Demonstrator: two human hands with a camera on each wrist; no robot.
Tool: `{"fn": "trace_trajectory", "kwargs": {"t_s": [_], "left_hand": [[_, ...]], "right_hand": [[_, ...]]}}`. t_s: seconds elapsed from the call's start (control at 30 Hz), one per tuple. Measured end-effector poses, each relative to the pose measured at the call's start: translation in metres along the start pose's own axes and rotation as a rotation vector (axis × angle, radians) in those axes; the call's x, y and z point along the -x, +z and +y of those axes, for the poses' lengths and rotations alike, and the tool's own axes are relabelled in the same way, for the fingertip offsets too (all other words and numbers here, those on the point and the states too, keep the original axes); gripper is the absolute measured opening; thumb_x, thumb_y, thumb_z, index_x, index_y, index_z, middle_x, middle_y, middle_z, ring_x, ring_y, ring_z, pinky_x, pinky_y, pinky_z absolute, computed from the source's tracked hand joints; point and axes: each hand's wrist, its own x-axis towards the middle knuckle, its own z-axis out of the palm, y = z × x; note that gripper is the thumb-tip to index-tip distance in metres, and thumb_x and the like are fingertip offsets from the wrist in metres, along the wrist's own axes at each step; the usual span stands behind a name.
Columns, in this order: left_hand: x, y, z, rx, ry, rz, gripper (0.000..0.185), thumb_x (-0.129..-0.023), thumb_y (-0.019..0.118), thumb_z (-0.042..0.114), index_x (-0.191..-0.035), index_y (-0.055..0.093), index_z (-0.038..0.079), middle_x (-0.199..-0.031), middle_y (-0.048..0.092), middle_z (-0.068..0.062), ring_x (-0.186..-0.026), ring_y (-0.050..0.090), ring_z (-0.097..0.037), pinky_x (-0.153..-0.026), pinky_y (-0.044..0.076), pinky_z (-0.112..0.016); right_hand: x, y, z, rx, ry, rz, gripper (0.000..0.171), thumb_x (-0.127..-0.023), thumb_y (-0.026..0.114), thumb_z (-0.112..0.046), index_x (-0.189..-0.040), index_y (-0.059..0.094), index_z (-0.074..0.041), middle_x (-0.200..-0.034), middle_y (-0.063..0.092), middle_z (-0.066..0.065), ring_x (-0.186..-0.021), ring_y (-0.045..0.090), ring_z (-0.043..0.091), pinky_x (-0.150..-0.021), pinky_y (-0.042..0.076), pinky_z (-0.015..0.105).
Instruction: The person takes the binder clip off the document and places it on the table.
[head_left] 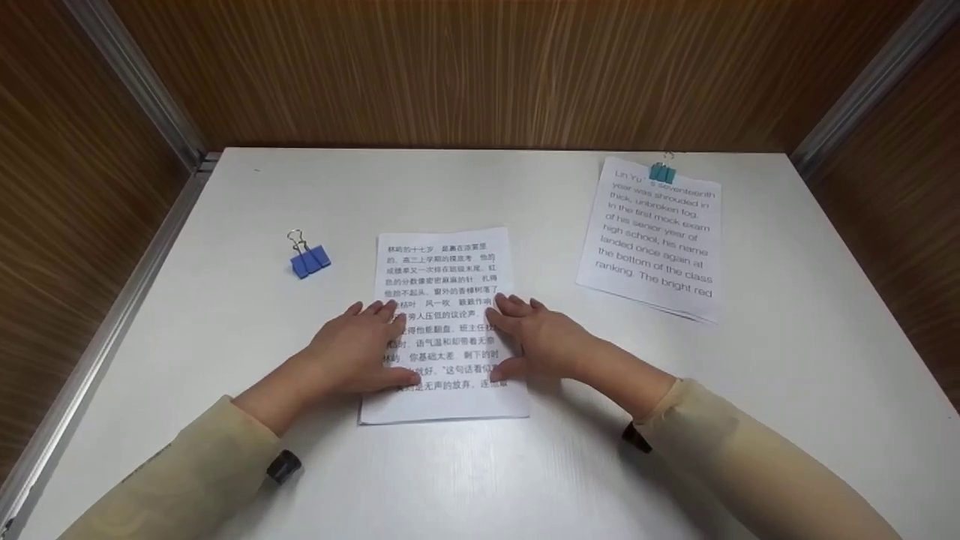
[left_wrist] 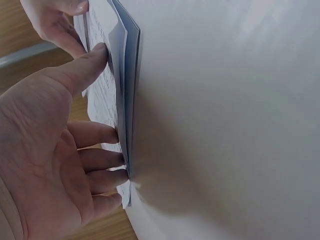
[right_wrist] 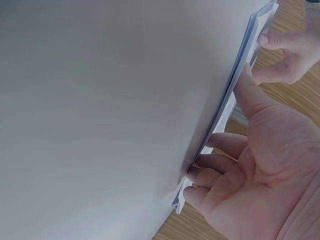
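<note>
Just below the frame's centre, the left hand (head_left: 356, 349) and right hand (head_left: 551, 341) touch opposite sides of a printed paper stack (head_left: 444, 327), thumbs apart from fingers (a blue binder clip (head_left: 310, 262) lies centre-left).

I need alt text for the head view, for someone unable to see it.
A person's left hand and right hand rest along opposite long edges of a stack of white paper sheets printed in Chinese, on a white table. A blue binder clip lies left; at upper right, a teal binder clip holds white English-printed sheets.
</note>
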Motion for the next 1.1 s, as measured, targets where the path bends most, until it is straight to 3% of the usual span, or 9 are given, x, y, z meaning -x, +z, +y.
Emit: {"fn": "trace_trajectory", "kwargs": {"t_s": [0.37,0.67,1.1], "left_hand": [[0.013,0.001,-0.023,0.025,-0.020,0.021,0.096,-0.091,0.073,0.065,-0.156,0.049,-0.003,-0.162,0.040,-0.030,-0.152,0.037,-0.046,-0.127,0.024,-0.059],[0.017,0.001,-0.029,0.042,-0.040,0.025,0.096,-0.089,0.076,0.064,-0.155,0.050,-0.002,-0.162,0.040,-0.029,-0.152,0.036,-0.046,-0.128,0.023,-0.059],[0.017,0.001,-0.031,0.045,-0.041,0.018,0.095,-0.090,0.074,0.063,-0.156,0.050,-0.002,-0.162,0.039,-0.031,-0.152,0.035,-0.047,-0.127,0.024,-0.060]], "right_hand": [[-0.020,0.003,-0.017,0.043,-0.014,-0.019,0.099,-0.092,0.078,-0.057,-0.166,0.035,-0.007,-0.173,0.023,0.016,-0.159,0.024,0.035,-0.130,0.020,0.049],[-0.028,0.004,-0.024,0.089,-0.018,-0.037,0.100,-0.092,0.075,-0.060,-0.166,0.034,-0.007,-0.173,0.022,0.016,-0.159,0.023,0.034,-0.131,0.019,0.047],[-0.028,0.005,-0.015,-0.010,-0.048,-0.009,0.096,-0.093,0.077,-0.055,-0.166,0.036,-0.008,-0.173,0.024,0.015,-0.160,0.023,0.030,-0.131,0.016,0.047]]}}
